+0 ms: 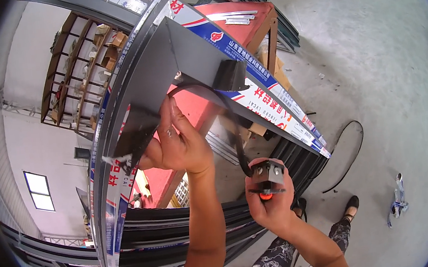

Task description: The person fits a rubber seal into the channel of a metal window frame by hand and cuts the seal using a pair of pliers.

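A dark grey metal frame with blue, white and red protective film stands tilted in front of me. A thin black rubber strip runs from its inner corner down toward my right hand. My left hand is at that corner, finger and thumb tips closed on the strip; its other fingers are partly hidden by the frame. Lower right, outside the frame, my right hand grips a hand tool with a dark metal head, two bolts and an orange-red part. Its exact kind is unclear. The strip's lower end disappears beside the tool.
A red-topped table with white strips is behind the frame. Dark profiles are stacked below it. On the right floor lie a looped black strip and crumpled film. Wooden shelves stand at the left.
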Available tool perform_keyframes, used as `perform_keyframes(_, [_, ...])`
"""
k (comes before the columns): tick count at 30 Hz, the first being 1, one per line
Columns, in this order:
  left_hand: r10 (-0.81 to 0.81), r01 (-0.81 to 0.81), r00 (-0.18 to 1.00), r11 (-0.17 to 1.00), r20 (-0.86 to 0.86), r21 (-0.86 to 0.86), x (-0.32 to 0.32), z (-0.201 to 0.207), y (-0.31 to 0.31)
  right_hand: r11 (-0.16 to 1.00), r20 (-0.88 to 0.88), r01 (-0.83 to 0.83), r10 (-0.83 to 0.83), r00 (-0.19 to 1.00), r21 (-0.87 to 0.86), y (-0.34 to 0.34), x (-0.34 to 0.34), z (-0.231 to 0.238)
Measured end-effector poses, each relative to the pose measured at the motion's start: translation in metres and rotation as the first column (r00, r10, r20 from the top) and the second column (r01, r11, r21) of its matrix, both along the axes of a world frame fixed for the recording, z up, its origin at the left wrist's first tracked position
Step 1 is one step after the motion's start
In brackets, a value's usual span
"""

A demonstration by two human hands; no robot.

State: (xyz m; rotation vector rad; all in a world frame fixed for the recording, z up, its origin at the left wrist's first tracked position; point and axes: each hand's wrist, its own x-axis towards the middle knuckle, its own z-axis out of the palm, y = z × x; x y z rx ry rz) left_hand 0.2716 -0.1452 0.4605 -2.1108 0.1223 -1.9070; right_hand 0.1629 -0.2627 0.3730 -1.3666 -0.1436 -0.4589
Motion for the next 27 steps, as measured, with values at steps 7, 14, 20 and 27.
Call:
perform_keyframes(7, [-0.146, 0.152, 0.988, 0.976, 0.047, -0.158, 0.018, -0.007, -0.015, 0.988, 0.14, 0.103, -0.087, 0.986, -0.111, -0.014, 0.017, 0.02])
perform_keyframes(14, [-0.019, 0.063, 0.984, 0.968, 0.177, -0.243, 0.03, -0.01, -0.034, 0.98, 0.084, 0.108, -0.095, 0.992, -0.165, -0.016, 0.018, 0.013])
perform_keyframes(20, [-0.027, 0.062, 0.992, 0.953, 0.122, -0.297, 0.029, -0.011, -0.03, 0.984, -0.022, 0.014, -0.018, 1.0, -0.18, -0.022, 0.019, 0.007])
perform_keyframes(27, [-0.103, 0.148, 0.98, 0.948, 0.169, -0.283, 0.034, -0.012, -0.028, 0.989, -0.084, -0.064, 0.053, 0.995, -0.136, -0.022, 0.02, 0.007])
